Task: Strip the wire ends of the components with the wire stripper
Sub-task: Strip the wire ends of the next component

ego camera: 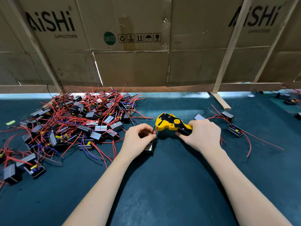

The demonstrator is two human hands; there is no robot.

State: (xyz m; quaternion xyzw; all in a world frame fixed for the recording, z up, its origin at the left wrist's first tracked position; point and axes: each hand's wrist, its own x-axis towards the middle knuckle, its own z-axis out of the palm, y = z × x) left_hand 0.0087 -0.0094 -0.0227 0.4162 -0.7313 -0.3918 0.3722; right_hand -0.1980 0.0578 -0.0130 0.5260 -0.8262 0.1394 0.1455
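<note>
**Wire ends held at the stripper's nose**

Cardboard sheets [130,46] printed "AiSHi CAPACITORS", braced by wooden slats [228,51], wall off the far edge of the dark green desk [162,185] beyond my hands. Between that wall and my hands lies a strip of bare mat, and the widest open stretch runs between my forearms toward the near edge.

My left hand [138,141] pinches the red wires [155,132] of one component [149,148], whose body sits tucked under the palm on the mat. The wire ends point up toward the nose of the wire stripper [172,124], almost touching it; whether they are already inside I cannot tell. My right hand [202,134] is clenched round the stripper's handles, so the yellow and black head points left toward my left hand.

Left of my left hand and beyond it sprawls a pile of components [78,121] tangled in red wires, far too many for me to count. Right of my right hand I count two loose components [234,130] plus a small flat plate [199,117] just behind the knuckles. More lie at the far right edge.
</note>
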